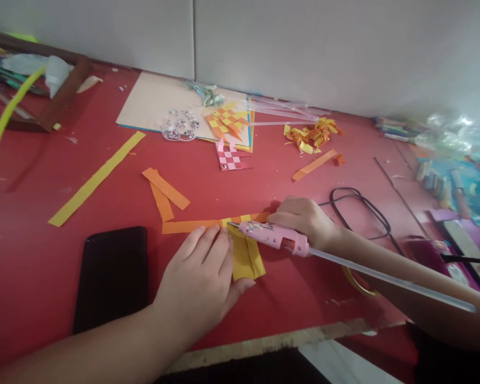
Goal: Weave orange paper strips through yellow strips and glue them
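Observation:
My right hand [304,218] is closed round a pink hot glue gun [274,237], with a clear glue stick [392,277] jutting from its back end. The gun's metal nozzle points left, over the spot where yellow paper strips [248,258] cross an orange paper strip [184,226]. My left hand [202,272] lies flat with fingers stretched out, pressing on these strips from the near side. Its thumb reaches along the yellow strips' lower edge. The left hand covers part of the woven paper, and the gun's handle is mostly hidden.
Left lie a black phone [112,274], a yellow strip [98,178] and loose orange strips [168,192]. Behind are a woven red-and-white paper fish [229,158], an orange-and-yellow one [226,121] and spare glue sticks [284,110]. A black cord [360,194] loops right.

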{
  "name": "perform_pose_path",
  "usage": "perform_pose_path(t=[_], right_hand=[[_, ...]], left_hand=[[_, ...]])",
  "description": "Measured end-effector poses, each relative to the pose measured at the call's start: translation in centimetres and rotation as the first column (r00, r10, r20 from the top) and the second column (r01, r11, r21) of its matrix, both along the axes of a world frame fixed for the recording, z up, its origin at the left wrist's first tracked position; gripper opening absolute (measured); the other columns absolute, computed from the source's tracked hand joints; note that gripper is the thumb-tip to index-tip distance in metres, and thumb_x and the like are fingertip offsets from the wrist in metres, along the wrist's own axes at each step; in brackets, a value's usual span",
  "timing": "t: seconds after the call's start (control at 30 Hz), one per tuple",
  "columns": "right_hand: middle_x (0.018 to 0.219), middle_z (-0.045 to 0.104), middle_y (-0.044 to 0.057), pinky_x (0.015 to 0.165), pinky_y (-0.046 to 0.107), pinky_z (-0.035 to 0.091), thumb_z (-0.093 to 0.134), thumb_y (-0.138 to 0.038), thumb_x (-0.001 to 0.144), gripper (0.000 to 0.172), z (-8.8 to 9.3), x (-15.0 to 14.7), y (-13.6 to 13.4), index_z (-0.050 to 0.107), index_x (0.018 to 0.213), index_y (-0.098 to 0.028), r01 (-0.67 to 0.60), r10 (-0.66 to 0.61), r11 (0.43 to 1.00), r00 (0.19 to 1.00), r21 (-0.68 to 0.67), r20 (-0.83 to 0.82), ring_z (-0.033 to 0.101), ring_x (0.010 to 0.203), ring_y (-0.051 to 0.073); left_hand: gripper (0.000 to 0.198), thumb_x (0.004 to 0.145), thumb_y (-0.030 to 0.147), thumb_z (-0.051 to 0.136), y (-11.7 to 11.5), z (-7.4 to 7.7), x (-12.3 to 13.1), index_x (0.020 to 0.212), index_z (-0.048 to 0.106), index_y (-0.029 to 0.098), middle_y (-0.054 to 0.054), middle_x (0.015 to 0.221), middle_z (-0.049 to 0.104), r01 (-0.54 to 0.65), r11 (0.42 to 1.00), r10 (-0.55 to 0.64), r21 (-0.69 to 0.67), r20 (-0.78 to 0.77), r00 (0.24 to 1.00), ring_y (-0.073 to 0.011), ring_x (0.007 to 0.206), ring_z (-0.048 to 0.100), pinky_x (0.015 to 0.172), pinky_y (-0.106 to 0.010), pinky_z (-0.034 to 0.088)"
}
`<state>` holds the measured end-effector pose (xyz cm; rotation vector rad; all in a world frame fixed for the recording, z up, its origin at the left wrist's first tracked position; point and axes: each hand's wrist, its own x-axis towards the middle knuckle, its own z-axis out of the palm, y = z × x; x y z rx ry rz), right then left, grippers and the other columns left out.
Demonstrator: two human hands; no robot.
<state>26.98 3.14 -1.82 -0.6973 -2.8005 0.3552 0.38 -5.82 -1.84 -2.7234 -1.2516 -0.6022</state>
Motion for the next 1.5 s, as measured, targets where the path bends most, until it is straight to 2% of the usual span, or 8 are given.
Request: perform_pose_path(t=[0.43,0.57,0.7,0.87,1.0,1.1,1.23,1.5], right_hand=[[0.068,0.059,0.003,0.06,0.032,0.039,0.044,-0.03,0.092,0.019,0.3,0.6,0.0,0.058,0.099,-0.02,0.057,-0.046,0.99,0.995,0.128,-0.089,0.052,0.061,0.017],[0.076,0.063,0.007,0.072,0.039,0.042,0.053,-0.026,0.084,0.022,2.4,3.2,1.5,0.059,0.104,-0.019,0.211,-0.215,0.936,0.977,0.283,-0.016,0.057,0.074,0.023],[0.085,0.065,0.008,0.083,0.044,0.038,0.046,-0.007,0.068,0.043,4.3,7.6,4.3,0.062,0.105,-0.021,0.344,-0.441,0.837,0.885,0.427,0.152,0.059,0.088,0.026],[0.095,0.068,0.01,0.08,0.044,0.04,0.047,-0.003,0.066,0.044,4.6,11.0,6.7,0.068,0.098,-0.022,0.316,-0.436,0.865,0.857,0.39,0.274,0.058,0.093,0.027],[0.112,0.064,0.017,0.09,0.053,0.043,0.043,-0.002,0.072,0.046,4.3,6.9,4.1,0.064,0.111,-0.016,0.361,-0.451,0.854,0.873,0.376,0.187,0.054,0.109,0.032],[0.107,0.067,0.01,0.093,0.042,0.05,0.045,-0.008,0.082,0.035,3.3,1.0,-0.1,0.06,0.112,-0.018,0.334,-0.378,0.89,0.921,0.309,0.094,0.059,0.105,0.023],[0.102,0.069,0.009,0.082,0.036,0.057,0.045,-0.009,0.087,0.031,1.2,-4.5,-4.3,0.062,0.112,-0.018,0.235,-0.231,0.971,0.968,0.039,-0.101,0.064,0.093,0.019],[0.101,0.066,0.011,0.079,0.039,0.057,0.046,-0.005,0.084,0.035,-0.7,-5.2,-4.6,0.064,0.112,-0.014,0.339,-0.326,0.94,0.923,0.03,-0.205,0.06,0.09,0.022]], left_hand=[[0.06,0.099,0.044,0.032,-0.1,-0.2,0.0,0.106,0.071,-0.001,-0.019,0.11,0.071,-0.025,1.0,0.025,0.0,0.033,0.999,-0.032,0.102,0.065,0.098,-0.045,0.041],[0.057,0.098,0.042,0.034,0.0,-0.1,0.0,0.107,0.071,-0.001,-0.019,0.108,0.071,-0.01,1.0,0.01,0.008,0.034,0.999,-0.0324,0.1,0.065,0.097,-0.045,0.041],[0.054,0.098,0.039,0.036,0.1,0.1,0.0,0.107,0.07,-0.002,-0.023,0.116,0.068,-0.015,1.0,0.015,0.015,0.015,1.0,-0.0336,0.102,0.064,0.095,-0.046,0.043],[0.053,0.097,0.039,0.038,0.1,0.0,0.0,0.11,0.068,-0.002,-0.023,0.118,0.067,-0.013,1.0,0.013,0.014,0.004,1.0,-0.0343,0.104,0.063,0.095,-0.047,0.042],[0.051,0.096,0.039,0.04,0.1,-0.2,-0.1,0.11,0.067,-0.002,-0.024,0.118,0.066,0.01,1.0,-0.01,0.021,-0.009,1.0,-0.0347,0.105,0.063,0.095,-0.048,0.042],[0.05,0.097,0.039,0.04,0.2,-0.3,-0.1,0.111,0.067,-0.001,-0.024,0.119,0.066,0.027,0.999,-0.026,0.021,-0.029,0.999,-0.0349,0.105,0.063,0.096,-0.048,0.042],[0.059,0.099,0.046,0.034,0.3,-0.5,-0.1,0.118,0.064,-0.001,-0.024,0.121,0.065,0.03,0.999,-0.03,0.01,-0.027,0.999,-0.0348,0.109,0.062,0.099,-0.049,0.041],[0.066,0.1,0.049,0.029,0.2,-0.5,0.1,0.116,0.065,-0.004,-0.024,0.119,0.066,0.023,0.999,-0.022,0.03,-0.031,0.999,-0.0346,0.11,0.062,0.104,-0.049,0.038]])
